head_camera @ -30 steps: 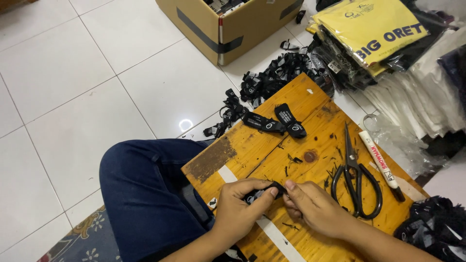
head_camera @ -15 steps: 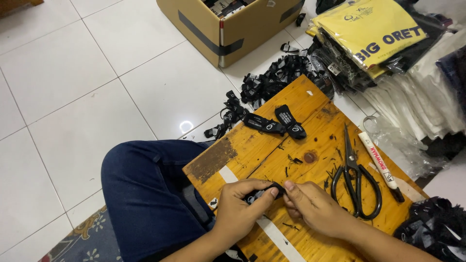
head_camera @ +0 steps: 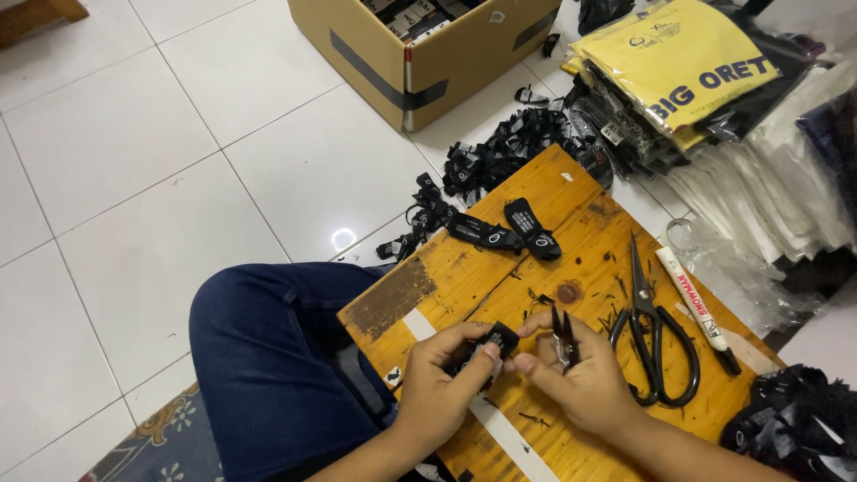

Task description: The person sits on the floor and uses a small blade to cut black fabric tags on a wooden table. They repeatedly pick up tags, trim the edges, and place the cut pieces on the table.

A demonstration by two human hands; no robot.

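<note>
My left hand [head_camera: 444, 384] pinches a small black fabric label [head_camera: 497, 341] over the wooden board [head_camera: 428, 277] on my lap. My right hand [head_camera: 585, 379] touches the label's right end with thumb and forefinger and holds a small pair of thread snips [head_camera: 562, 335], blades pointing up. Two finished black labels [head_camera: 509, 232] lie at the board's far end. Large black scissors [head_camera: 656, 344] and a white marker [head_camera: 698, 308] rest on the board to the right of my right hand.
A heap of black labels [head_camera: 486, 161] lies on the white tiled floor beyond the board. A cardboard box [head_camera: 415, 54] stands further back. Stacked bagged garments, yellow [head_camera: 678, 62] on top, fill the right. More black labels [head_camera: 799, 428] sit lower right.
The hands have lifted the label slightly and the snips now stand upright in my right hand. Board, scissors and marker have not moved.
</note>
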